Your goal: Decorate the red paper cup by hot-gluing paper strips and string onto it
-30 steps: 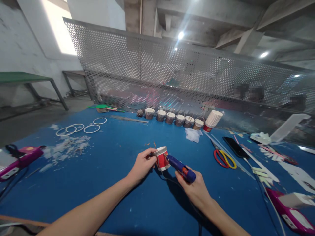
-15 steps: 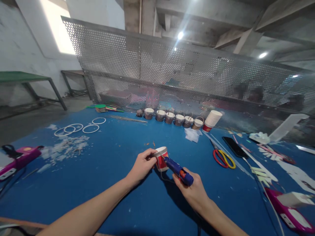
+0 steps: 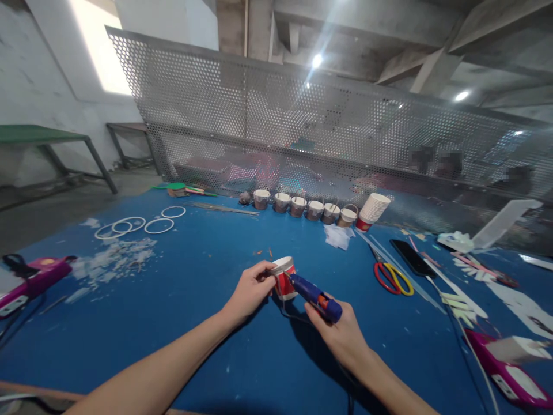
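While the left hand [image 3: 250, 291] grips a red paper cup [image 3: 284, 279] lying on its side at mid-bench [image 3: 173, 311], the right hand [image 3: 341, 334] clasps a blue glue gun [image 3: 315, 295], nozzle touching the cup; scissors [image 3: 393, 278] lie nearby.

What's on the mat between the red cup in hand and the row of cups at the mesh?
Head view: mostly bare blue mat between red cup and cup row; only tiny orange scraps.
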Available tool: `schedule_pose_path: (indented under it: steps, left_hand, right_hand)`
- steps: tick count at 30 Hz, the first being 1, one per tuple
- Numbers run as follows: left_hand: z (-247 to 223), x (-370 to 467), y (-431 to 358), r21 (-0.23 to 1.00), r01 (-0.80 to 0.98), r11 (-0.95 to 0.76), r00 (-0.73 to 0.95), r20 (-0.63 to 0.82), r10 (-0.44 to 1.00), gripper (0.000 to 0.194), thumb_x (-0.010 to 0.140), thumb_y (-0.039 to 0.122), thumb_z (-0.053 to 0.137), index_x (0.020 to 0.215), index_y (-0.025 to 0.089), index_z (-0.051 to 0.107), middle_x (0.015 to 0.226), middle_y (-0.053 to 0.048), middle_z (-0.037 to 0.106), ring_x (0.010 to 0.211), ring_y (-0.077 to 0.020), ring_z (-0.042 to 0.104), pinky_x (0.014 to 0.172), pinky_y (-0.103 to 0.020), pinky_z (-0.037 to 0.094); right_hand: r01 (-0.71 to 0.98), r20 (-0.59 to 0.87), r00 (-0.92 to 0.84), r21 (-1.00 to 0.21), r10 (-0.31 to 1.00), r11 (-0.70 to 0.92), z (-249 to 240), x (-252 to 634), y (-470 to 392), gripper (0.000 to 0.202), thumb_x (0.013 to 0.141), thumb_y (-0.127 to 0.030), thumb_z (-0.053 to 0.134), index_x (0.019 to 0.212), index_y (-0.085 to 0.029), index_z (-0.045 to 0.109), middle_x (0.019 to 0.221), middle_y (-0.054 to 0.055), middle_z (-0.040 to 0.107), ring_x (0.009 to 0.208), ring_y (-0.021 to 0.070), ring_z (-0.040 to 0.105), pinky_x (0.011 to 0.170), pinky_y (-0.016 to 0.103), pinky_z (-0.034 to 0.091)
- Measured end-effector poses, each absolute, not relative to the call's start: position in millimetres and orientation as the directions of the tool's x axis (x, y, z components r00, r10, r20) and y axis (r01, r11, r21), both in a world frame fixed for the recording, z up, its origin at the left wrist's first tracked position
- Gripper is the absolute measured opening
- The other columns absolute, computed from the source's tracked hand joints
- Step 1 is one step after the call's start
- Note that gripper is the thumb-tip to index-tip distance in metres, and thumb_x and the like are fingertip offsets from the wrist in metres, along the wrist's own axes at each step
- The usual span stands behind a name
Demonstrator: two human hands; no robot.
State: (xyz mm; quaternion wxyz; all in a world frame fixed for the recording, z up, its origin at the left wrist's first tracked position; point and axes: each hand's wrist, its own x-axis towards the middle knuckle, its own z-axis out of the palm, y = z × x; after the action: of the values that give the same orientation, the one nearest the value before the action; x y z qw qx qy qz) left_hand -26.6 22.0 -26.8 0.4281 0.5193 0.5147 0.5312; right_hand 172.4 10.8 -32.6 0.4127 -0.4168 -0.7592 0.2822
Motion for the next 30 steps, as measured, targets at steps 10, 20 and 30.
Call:
schedule_pose_path:
  steps: [10,20,30]
  left_hand:
    - [-29,-27,23,0.983,0.111,-0.146,-0.081,0.155,0.985,0.023,0.066,0.023,0.051,0.080,0.017,0.069,0.055,0.005,0.052,0.047,-0.0097,0.046,0.047,-0.022,0.038]
    - [-25,-32,24,0.992,0.073,-0.100,-0.098,0.107,0.989,0.024,0.060,0.022,0.048,0.075,0.017,0.066,0.048,0.006,0.050,0.045,-0.0096,0.043,0.047,-0.022,0.034]
    - [-23,-32,26,0.998,0.017,-0.062,-0.106,0.063,0.992,0.023,0.057,0.021,0.049,0.073,0.017,0.065,0.045,0.006,0.049,0.043,-0.0090,0.041,0.046,-0.022,0.032]
  right_hand:
    - [0.435,0.474,-0.380,-0.666,0.794,0.606,-29,169,6,0.029,0.087,-0.031,0.051,0.061,-0.022,0.043,0.050,-0.006,0.044,0.043,0.0079,0.035,0.043,0.020,0.032]
    - [0.435,0.445,-0.274,-0.733,0.852,0.523,-25,176,15,0.030,0.084,-0.035,0.055,0.059,-0.020,0.046,0.050,-0.005,0.043,0.045,0.0086,0.036,0.043,0.021,0.033]
    - [0.399,0.374,-0.282,-0.792,0.884,0.462,-26,176,15,0.034,0.083,-0.038,0.056,0.056,-0.021,0.045,0.051,-0.004,0.044,0.047,0.0100,0.040,0.042,0.021,0.031]
